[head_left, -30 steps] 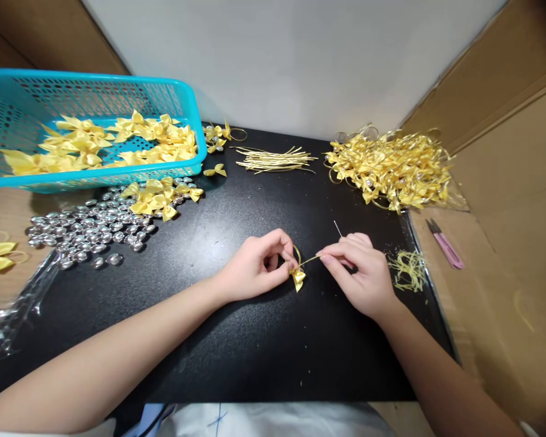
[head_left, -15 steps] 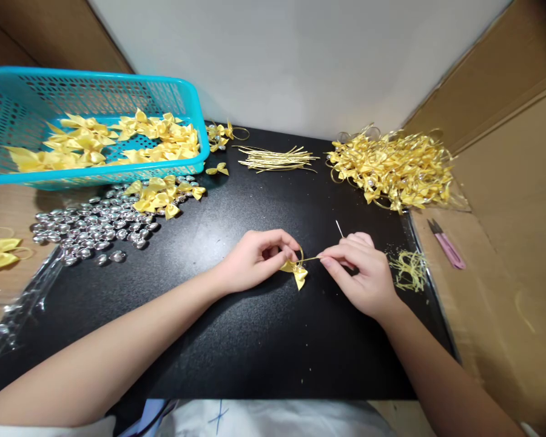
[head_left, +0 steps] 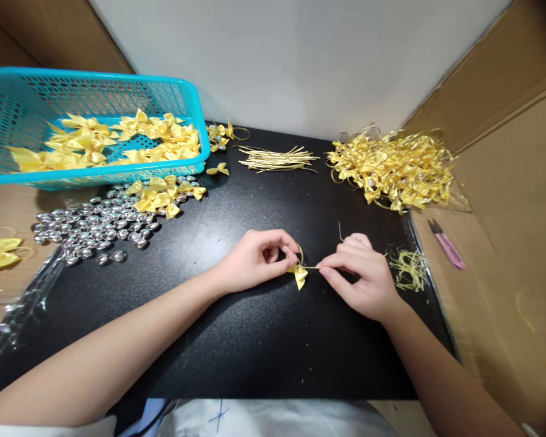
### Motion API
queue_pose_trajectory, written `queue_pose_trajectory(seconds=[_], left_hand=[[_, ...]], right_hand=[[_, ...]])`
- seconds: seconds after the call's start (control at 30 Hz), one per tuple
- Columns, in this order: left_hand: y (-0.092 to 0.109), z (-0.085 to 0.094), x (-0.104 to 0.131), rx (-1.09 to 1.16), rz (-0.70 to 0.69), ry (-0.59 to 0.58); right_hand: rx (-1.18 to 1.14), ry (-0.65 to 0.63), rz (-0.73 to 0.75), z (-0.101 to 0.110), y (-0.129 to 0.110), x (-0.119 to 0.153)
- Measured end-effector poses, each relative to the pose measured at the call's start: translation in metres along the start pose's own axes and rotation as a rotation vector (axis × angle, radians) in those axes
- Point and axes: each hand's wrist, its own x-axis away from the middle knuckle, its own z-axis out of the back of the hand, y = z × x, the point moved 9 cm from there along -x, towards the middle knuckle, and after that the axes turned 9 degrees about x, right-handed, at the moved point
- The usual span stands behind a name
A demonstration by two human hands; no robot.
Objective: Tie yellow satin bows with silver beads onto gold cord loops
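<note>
At left, the blue basket stands behind silver beads. Your left hand has its fingertips closed on one yellow bow, over the middle of the black table. Your right hand tightly pinches a gold string beside this bow. Pink scissors lie furthest right.

We hold a glossy yellow bow, partly hidden, one tail pointing down. From it a thin gold cord stretches straight rightward, while a gold loop arches above.
</note>
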Motion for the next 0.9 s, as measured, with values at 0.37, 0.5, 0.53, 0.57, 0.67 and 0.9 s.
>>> queue_pose_trajectory(seconds=[0.37,0.5,0.53,0.57,0.67,0.9], left_hand=[[0.006,0.001,0.002,-0.019,-0.048,-0.01],[0.007,-0.003,0.001,-0.036,-0.059,-0.041],[0.007,-0.003,0.001,-0.041,-0.056,-0.04],[0.006,-0.003,0.001,-0.044,-0.053,-0.033],[0.006,-0.004,0.0,-0.044,-0.049,-0.014],[0.003,-0.004,0.001,-0.041,-0.038,0.009]], right_hand=[[0.016,0.014,-0.003,0.003,0.001,0.0],[0.015,0.024,0.009,0.003,0.0,0.0],[0.013,0.028,0.013,0.003,0.0,0.0],[0.012,0.031,0.015,0.003,-0.001,0.0],[0.009,0.038,0.012,0.004,-0.001,0.0],[0.028,0.066,-0.006,0.013,0.004,0.001]])
